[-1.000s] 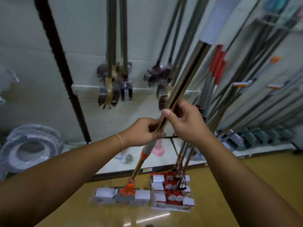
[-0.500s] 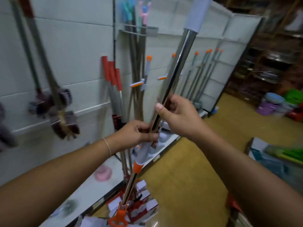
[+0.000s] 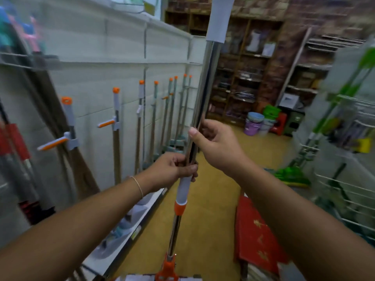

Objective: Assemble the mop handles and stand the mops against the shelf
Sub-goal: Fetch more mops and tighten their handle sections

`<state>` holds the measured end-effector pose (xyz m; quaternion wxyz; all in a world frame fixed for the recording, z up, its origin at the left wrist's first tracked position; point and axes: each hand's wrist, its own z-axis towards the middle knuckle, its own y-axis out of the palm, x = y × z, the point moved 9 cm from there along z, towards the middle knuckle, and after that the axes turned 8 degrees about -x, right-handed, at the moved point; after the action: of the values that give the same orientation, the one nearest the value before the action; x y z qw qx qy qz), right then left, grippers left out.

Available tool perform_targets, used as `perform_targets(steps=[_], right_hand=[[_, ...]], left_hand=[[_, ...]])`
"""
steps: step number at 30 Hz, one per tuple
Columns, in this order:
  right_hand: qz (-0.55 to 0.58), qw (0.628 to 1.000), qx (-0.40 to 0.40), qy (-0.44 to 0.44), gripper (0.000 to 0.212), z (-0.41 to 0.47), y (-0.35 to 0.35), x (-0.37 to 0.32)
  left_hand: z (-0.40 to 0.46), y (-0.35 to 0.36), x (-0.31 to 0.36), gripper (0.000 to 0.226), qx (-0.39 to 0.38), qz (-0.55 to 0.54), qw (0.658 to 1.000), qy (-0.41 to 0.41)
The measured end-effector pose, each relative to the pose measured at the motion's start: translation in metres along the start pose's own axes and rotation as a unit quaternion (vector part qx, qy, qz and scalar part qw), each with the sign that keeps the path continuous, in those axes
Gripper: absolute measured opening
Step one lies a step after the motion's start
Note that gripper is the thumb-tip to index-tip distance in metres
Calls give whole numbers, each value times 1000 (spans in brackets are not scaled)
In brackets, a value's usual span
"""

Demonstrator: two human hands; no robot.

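Note:
I hold a mop upright in front of me. Its shiny steel handle has a grey sleeve at the top and a grey-and-orange collar lower down. An orange bracket joins it to the mop head at the bottom edge. My left hand grips the pole just above the collar. My right hand grips it slightly higher, thumb along the steel. Several assembled mops with orange tips lean against the white shelf on the left.
A low white shelf base runs along the left. The yellow floor aisle leads to stacked plastic buckets and brick-backed shelves. A red box lies on the floor at right, beside a green mop and wire racks.
The view has swung right along the shelf, from the hanging brushes to the aisle. Both hands kept their grip on the handle, which now stands more upright.

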<state>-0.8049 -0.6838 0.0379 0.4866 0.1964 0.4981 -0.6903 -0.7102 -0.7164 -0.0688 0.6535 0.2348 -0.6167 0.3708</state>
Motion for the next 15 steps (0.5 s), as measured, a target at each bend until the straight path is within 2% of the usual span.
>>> perform_targets(steps=[4, 9, 15], right_hand=[[-2, 998, 58, 7, 15, 16, -52, 28], [-1, 995, 96, 32, 30, 42, -100, 79], [-45, 989, 125, 63, 23, 95, -140, 159]], left_hand=[[68, 21, 6, 9, -37, -3, 999, 21], [149, 37, -6, 11, -77, 3, 996, 37], [251, 37, -44, 11, -112, -3, 993, 41]])
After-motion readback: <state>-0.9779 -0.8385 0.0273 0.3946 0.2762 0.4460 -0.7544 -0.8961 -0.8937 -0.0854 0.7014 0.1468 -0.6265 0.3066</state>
